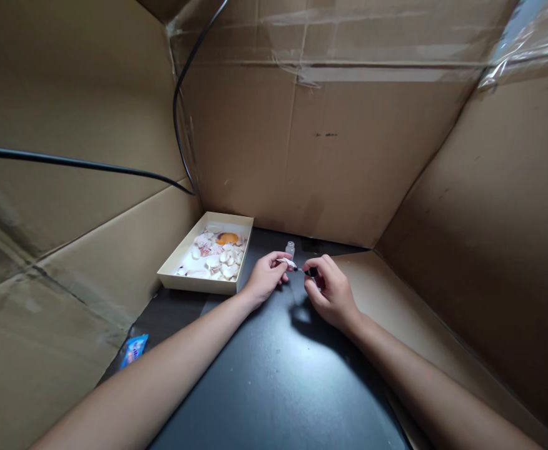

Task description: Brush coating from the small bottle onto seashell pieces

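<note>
My left hand (268,277) is closed, pinching a small whitish seashell (287,263) between thumb and fingers. Opposite it, my right hand (328,287) grips a black-capped applicator (310,272) whose thin stem points left. Its dark tip meets or nearly meets the shell's right end; contact is too small to make out. Just behind the shell stands a small clear glass bottle (290,249) with an open-looking neck. Fingers partly cover both the shell and the cap.
A cream tray (203,285) of shells, one of them orange (227,239), sits at the back left of the dark table (274,381). A blue packet (134,350) lies near the left edge. Cardboard walls (330,156) surround the table, and a black cable (91,165) hangs at left.
</note>
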### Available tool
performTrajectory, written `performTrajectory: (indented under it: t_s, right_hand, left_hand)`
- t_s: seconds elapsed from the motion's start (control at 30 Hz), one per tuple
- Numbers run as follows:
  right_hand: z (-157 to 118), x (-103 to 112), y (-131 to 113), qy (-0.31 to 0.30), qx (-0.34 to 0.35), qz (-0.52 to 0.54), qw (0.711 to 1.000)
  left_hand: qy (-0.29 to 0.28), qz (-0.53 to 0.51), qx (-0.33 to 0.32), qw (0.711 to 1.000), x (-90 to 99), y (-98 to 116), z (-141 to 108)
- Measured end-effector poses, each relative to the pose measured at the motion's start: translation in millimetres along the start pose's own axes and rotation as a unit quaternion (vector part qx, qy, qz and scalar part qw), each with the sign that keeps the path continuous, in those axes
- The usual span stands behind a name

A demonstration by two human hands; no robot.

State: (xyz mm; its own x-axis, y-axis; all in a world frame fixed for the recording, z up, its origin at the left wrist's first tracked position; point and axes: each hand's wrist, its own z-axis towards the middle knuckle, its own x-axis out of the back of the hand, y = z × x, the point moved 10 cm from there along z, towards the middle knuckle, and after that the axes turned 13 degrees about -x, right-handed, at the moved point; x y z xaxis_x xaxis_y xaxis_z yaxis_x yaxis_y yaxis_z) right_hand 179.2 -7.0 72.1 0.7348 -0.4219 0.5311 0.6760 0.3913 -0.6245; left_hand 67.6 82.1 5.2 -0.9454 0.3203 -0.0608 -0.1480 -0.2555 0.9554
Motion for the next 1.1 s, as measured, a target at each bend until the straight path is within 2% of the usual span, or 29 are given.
performTrajectory:
  t_s: [0.13, 0.3, 0.47, 0.57, 0.7, 0.87, 1.0, 1.1]
  right_hand:
    - [0.1, -0.9, -0.3, -0.009, 0.004, 0.011, 1.0]
    - [0.9, 4.2, 3.2, 0.017, -0.007, 0.01, 1.0]
    - [-0.2, -2.8, 0.9, -0.013, 0.004, -0.002, 1.0]
    - [-0.2, 0.4, -0.2, 0.003, 0.005, -0.001, 1.0]
    - [-0.3, -4.5, -1.1, -0.022, 0.01, 0.001, 1.0]
    - [0.4, 1.0, 2.0, 0.004, 0.0, 0.001, 1.0]
    - [0.0, -5.5, 0.4, -0.028, 0.006, -0.003, 1.0]
    - [0.8, -3.0, 2.7, -0.012, -0.008, -0.015, 1.0]
  left_hand:
    - [0.001, -0.006, -0.002, 1.0, 0.1, 0.4, -0.4]
    - [0.003, -0.008, 0.003, 1.0, 0.5, -0.6, -0.3]
    - [0.005, -0.01, -0.007, 1.0, 0.8, 2.0, 0.4]
    - [0.006, -0.016, 0.004, 1.0, 0.1, 0.7, -0.1]
    - [0.009, -0.033, 0.021, 0.999, -0.5, -3.3, -0.3]
    - [0.008, -0.055, 0.034, 0.998, -1.8, -6.4, -0.2]
    - [0.017, -0.052, 0.046, 0.997, -1.1, -6.5, -0.9]
    - [0.024, -0.051, 0.051, 0.997, -0.6, -6.3, -1.4]
